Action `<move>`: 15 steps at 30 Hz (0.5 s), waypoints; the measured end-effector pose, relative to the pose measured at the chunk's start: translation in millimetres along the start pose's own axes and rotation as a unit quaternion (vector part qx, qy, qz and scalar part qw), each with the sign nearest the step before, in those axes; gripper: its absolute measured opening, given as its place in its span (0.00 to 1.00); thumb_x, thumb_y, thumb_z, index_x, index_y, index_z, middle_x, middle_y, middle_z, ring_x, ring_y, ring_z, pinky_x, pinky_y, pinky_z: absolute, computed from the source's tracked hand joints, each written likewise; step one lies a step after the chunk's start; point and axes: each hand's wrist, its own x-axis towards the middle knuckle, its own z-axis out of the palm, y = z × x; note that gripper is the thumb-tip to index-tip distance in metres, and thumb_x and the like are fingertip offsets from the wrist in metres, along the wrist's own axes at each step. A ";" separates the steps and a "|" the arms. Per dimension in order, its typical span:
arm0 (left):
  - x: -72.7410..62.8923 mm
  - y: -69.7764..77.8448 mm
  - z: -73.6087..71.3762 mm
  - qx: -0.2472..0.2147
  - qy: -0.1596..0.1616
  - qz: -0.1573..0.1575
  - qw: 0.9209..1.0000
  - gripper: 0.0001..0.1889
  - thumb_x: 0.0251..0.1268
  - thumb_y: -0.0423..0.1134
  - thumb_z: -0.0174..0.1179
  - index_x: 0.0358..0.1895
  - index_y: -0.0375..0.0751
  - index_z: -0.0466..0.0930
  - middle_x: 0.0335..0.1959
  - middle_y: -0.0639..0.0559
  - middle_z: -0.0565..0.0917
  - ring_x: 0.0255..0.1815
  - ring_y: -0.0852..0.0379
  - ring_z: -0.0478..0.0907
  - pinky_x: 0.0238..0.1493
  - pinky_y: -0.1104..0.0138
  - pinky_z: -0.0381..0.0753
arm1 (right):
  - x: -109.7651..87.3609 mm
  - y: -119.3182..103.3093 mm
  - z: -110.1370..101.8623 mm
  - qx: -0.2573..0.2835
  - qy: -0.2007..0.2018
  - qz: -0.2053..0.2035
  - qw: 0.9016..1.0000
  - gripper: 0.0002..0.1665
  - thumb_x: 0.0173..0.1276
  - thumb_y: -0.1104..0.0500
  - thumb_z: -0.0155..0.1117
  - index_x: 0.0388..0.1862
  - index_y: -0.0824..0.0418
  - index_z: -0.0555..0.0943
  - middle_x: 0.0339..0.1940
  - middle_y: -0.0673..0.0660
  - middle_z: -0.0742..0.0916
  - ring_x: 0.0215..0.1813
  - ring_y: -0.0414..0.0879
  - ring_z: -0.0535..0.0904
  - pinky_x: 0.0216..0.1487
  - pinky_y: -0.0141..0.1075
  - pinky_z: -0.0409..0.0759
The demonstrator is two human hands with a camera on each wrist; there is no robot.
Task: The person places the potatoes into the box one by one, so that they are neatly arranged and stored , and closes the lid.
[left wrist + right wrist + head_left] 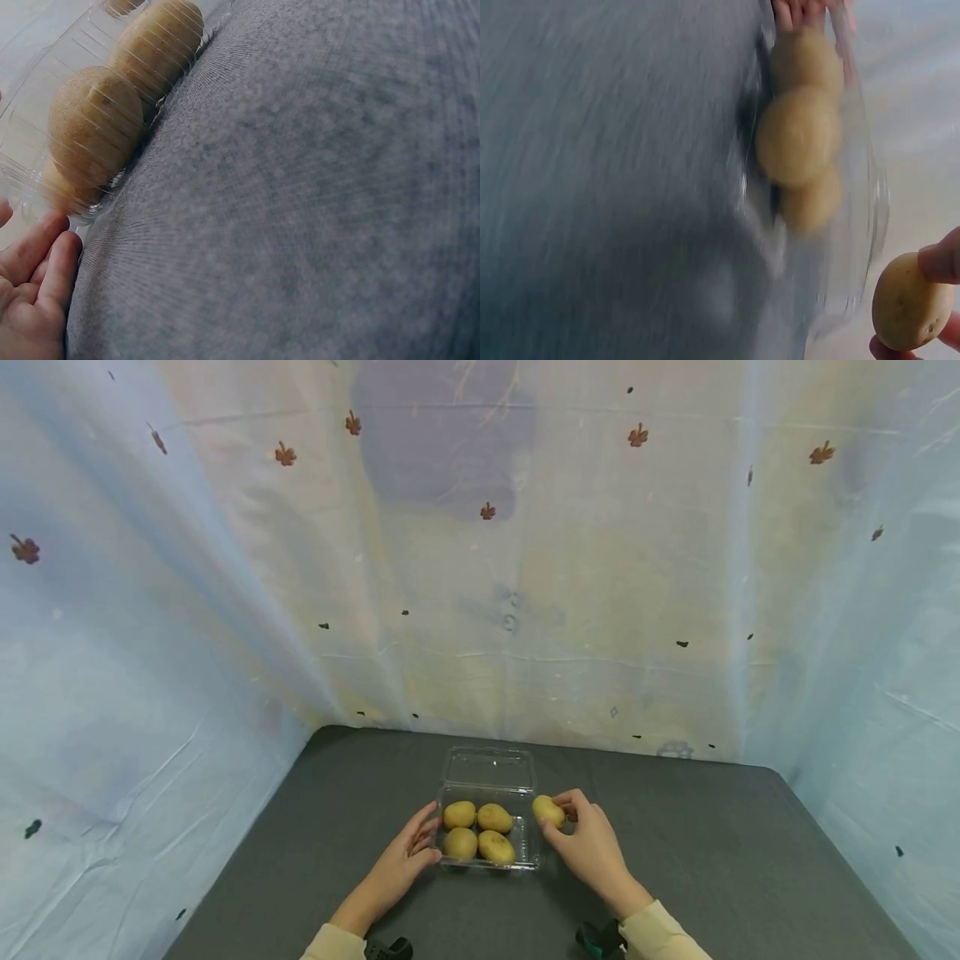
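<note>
A clear plastic clamshell box [528, 852] lies on the table with its lid tipped back behind it. Inside sit several yellow-brown potatoes [495, 818], grouped toward the left and middle, while the right end of the box shows bare plastic. My left hand [405, 858] rests with extended fingers against the left wall of the box; in the left wrist view its fingertips [56, 225] are right at the box's corner. Just over the right wall, my right hand [592, 847] pinches one potato [906, 307] between thumb and fingers.
A dark grey cloth covers the table [712, 852]. Behind it and along both sides hang pale patterned curtains [570, 568]. Dark bands [600, 937] show at the two wrists, beside light sleeves [660, 935].
</note>
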 end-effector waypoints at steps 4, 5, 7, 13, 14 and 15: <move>1.0 -2.8 -0.3 0.001 -0.003 0.002 1.000 0.38 0.69 0.35 0.54 0.78 0.48 0.45 0.73 0.35 0.58 0.74 0.39 0.52 0.72 0.45 0.52 | -1.2 -10.6 11.6 0.002 -0.020 -0.026 0.999 0.19 0.61 0.48 0.72 0.48 0.49 0.77 0.41 0.47 0.80 0.45 0.49 0.75 0.42 0.42 0.77; 1.2 -3.6 -0.5 0.001 -0.004 0.001 1.000 0.38 0.69 0.35 0.54 0.78 0.48 0.45 0.73 0.35 0.58 0.74 0.39 0.52 0.72 0.46 0.52 | -1.4 -12.3 14.5 0.001 -0.024 -0.031 0.999 0.19 0.61 0.48 0.72 0.49 0.49 0.77 0.41 0.46 0.80 0.45 0.49 0.75 0.42 0.41 0.77; 1.7 -4.9 -0.7 0.000 -0.006 0.000 1.000 0.38 0.69 0.36 0.54 0.78 0.49 0.45 0.73 0.36 0.58 0.74 0.39 0.52 0.72 0.46 0.52 | -1.9 -14.5 19.3 0.000 -0.030 -0.042 0.999 0.19 0.61 0.49 0.72 0.49 0.49 0.78 0.42 0.46 0.81 0.45 0.49 0.75 0.42 0.41 0.76; 2.1 -6.0 -2.0 -0.006 -0.007 -0.004 1.000 0.38 0.70 0.36 0.54 0.78 0.51 0.45 0.74 0.37 0.58 0.75 0.40 0.51 0.72 0.45 0.52 | -1.2 -14.6 28.0 -0.016 -0.038 -0.057 0.998 0.20 0.60 0.50 0.72 0.50 0.50 0.78 0.42 0.45 0.80 0.44 0.46 0.74 0.43 0.40 0.76; 2.1 -6.1 -2.2 -0.006 -0.007 -0.004 1.000 0.38 0.70 0.36 0.54 0.78 0.51 0.45 0.74 0.37 0.58 0.75 0.40 0.51 0.72 0.46 0.52 | -1.0 -14.7 28.7 -0.017 -0.040 -0.059 0.997 0.20 0.60 0.50 0.72 0.50 0.51 0.79 0.42 0.45 0.80 0.44 0.46 0.74 0.42 0.40 0.76; 2.0 -6.2 -2.5 -0.005 -0.007 -0.003 1.000 0.38 0.70 0.36 0.54 0.78 0.52 0.45 0.74 0.37 0.58 0.75 0.40 0.51 0.72 0.46 0.52 | -0.8 -14.7 29.4 -0.019 -0.042 -0.061 0.997 0.21 0.60 0.51 0.72 0.50 0.52 0.79 0.42 0.45 0.80 0.44 0.47 0.74 0.42 0.40 0.76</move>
